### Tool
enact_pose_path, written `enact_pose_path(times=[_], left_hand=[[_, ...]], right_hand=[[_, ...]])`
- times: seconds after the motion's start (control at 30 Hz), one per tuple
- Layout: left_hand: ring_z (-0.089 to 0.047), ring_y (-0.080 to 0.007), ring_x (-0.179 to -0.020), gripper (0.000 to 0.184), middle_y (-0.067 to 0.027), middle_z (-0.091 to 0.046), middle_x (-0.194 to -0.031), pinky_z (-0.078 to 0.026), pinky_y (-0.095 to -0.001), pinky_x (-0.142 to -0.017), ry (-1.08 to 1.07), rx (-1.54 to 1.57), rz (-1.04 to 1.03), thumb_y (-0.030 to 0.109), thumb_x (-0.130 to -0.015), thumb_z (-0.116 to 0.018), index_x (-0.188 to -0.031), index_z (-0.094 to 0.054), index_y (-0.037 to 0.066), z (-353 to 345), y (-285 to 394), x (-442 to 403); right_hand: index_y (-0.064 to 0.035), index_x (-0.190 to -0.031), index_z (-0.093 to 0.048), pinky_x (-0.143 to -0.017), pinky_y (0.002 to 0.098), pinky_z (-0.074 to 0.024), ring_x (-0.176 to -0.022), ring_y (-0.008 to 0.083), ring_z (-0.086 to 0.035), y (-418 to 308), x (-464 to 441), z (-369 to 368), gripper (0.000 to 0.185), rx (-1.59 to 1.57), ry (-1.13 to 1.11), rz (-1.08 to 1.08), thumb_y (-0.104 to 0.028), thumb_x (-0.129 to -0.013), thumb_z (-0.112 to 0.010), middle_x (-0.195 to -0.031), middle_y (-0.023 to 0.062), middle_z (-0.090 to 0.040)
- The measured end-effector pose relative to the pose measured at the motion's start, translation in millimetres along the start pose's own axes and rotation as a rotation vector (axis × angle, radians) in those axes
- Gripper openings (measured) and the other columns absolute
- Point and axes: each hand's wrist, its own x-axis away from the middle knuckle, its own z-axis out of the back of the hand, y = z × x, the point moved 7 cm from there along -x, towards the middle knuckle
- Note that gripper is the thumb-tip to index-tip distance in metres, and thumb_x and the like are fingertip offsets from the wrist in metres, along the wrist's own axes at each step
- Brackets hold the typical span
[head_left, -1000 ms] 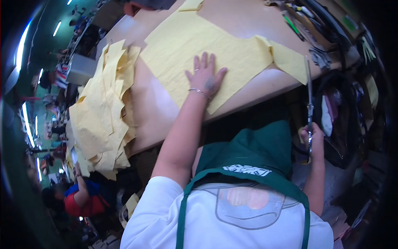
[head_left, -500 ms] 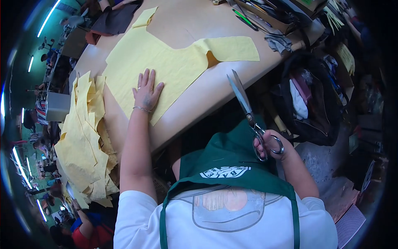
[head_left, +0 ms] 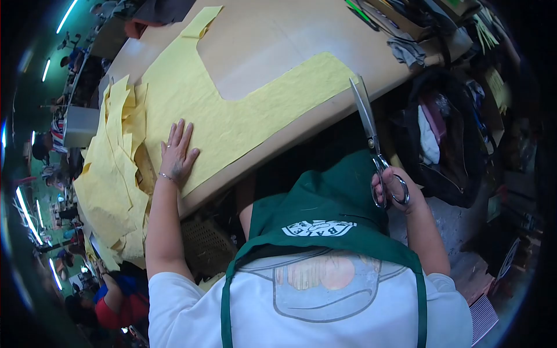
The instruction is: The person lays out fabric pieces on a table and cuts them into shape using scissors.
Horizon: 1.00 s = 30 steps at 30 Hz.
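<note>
Head view: left hand [head_left: 178, 155], fingers spread, palm flat on yellow sheet [head_left: 249, 122] along worktop [head_left: 267, 58]'s near edge; right hand [head_left: 399, 190] gripping scissors [head_left: 372, 141] by handles, blades [head_left: 363, 110] parted (sheet contact unclear). Best: firm palm, smooth sheet, blades clear of worktop edge.

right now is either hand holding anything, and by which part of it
The right hand holds the scissors by the handle loops. The left hand holds nothing; it lies flat on the yellow sheet.

Green wall [head_left: 88, 26] at left, glowing white tube lights [head_left: 29, 215]; broad tan table [head_left: 278, 35], edge slanting.
</note>
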Motion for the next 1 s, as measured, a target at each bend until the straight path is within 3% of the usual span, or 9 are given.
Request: enact_pose_path(times=[0.2,0.3,0.33,0.43,0.47,0.53,0.67,0.77,1.0], left_hand=[[-0.009,-0.0261,-0.130,0.062,-0.0023,-0.012,-0.141,-0.011,-0.0613,-0.095,0.036,0.065,-0.031,0.050,-0.077,-0.044,-0.132,-0.026,0.026,1,0,-1],[-0.011,-0.0281,-0.129,0.061,-0.0044,-0.013,-0.141,-0.012,-0.0608,-0.095,0.013,0.092,0.052,0.050,-0.077,-0.044,-0.130,-0.030,0.023,10,-4,-8],[-0.013,-0.0305,-0.129,0.061,-0.0068,-0.016,-0.140,-0.013,-0.0612,-0.094,0.107,0.188,0.079,0.048,-0.076,-0.049,-0.128,-0.034,0.020,12,-4,-16],[-0.011,-0.0290,-0.129,0.065,-0.0062,-0.020,-0.139,-0.013,-0.0540,-0.098,0.327,0.366,-0.173,0.041,-0.074,-0.056,-0.129,-0.033,0.016,60,105,-39],[-0.011,-0.0291,-0.129,0.071,-0.0061,-0.019,-0.139,-0.014,-0.0524,-0.099,0.242,0.315,-0.195,0.044,-0.071,-0.058,-0.130,-0.031,0.015,71,154,-46],[-0.008,-0.0288,-0.129,0.083,-0.0066,-0.018,-0.139,-0.011,-0.0592,-0.096,0.265,0.266,-0.332,0.056,-0.066,-0.057,-0.132,-0.025,0.016,74,230,-62],[-0.009,-0.0287,-0.129,0.090,-0.0050,-0.015,-0.139,-0.017,-0.0608,-0.095,0.063,0.196,-0.296,0.060,-0.063,-0.056,-0.133,-0.020,0.015,52,284,-89],[-0.009,-0.0273,-0.129,0.089,-0.0044,-0.016,-0.139,-0.018,-0.0602,-0.095,0.103,0.194,-0.328,0.058,-0.064,-0.057,-0.133,-0.020,0.015,43,279,-82],[-0.015,-0.0234,-0.128,0.052,-0.0001,-0.019,-0.138,-0.018,-0.0574,-0.097,0.150,0.208,-0.314,0.033,-0.085,-0.041,-0.131,-0.025,0.016,36,269,-59]], right_hand=[[-0.0041,-0.073,-0.050,-0.047,0.0194,-0.0392,-0.050,0.0080,-0.048,2,1,1,0.054,0.005,0.037,-0.017,-0.058,-0.071,-0.054,-0.059,-0.0004,-0.048],[-0.0045,-0.074,-0.050,-0.046,0.0189,-0.0386,-0.049,0.0077,-0.048,3,7,3,0.053,0.031,0.034,-0.028,-0.057,-0.071,-0.055,-0.060,-0.0007,-0.048],[-0.0051,-0.074,-0.050,-0.045,0.0187,-0.0383,-0.049,0.0075,-0.048,4,10,3,0.052,0.032,0.029,-0.033,-0.057,-0.071,-0.056,-0.060,-0.0008,-0.048],[-0.0057,-0.075,-0.050,-0.045,0.0184,-0.0382,-0.049,0.0072,-0.048,13,16,4,0.052,0.041,0.042,-0.073,-0.057,-0.070,-0.057,-0.060,-0.0011,-0.048],[-0.0061,-0.076,-0.050,-0.045,0.0189,-0.0392,-0.050,0.0072,-0.049,11,18,2,0.053,0.049,0.044,-0.056,-0.058,-0.069,-0.058,-0.061,-0.0013,-0.048],[-0.0060,-0.076,-0.050,-0.046,0.0196,-0.0400,-0.051,0.0073,-0.049,16,22,1,0.052,0.084,0.041,-0.070,-0.056,-0.069,-0.059,-0.062,-0.0011,-0.048],[-0.0056,-0.076,-0.049,-0.046,0.0207,-0.0409,-0.050,0.0070,-0.048,11,35,3,0.051,0.210,0.071,-0.052,-0.054,-0.068,-0.061,-0.062,-0.0010,-0.048],[-0.0053,-0.076,-0.049,-0.046,0.0208,-0.0405,-0.050,0.0066,-0.048,9,41,6,0.053,0.237,0.076,-0.079,-0.056,-0.067,-0.061,-0.061,-0.0014,-0.048],[-0.0039,-0.076,-0.050,-0.048,0.0223,-0.0403,-0.052,0.0082,-0.049,10,36,12,0.053,0.373,0.025,-0.160,-0.054,-0.067,-0.062,-0.060,0.0012,-0.049]])
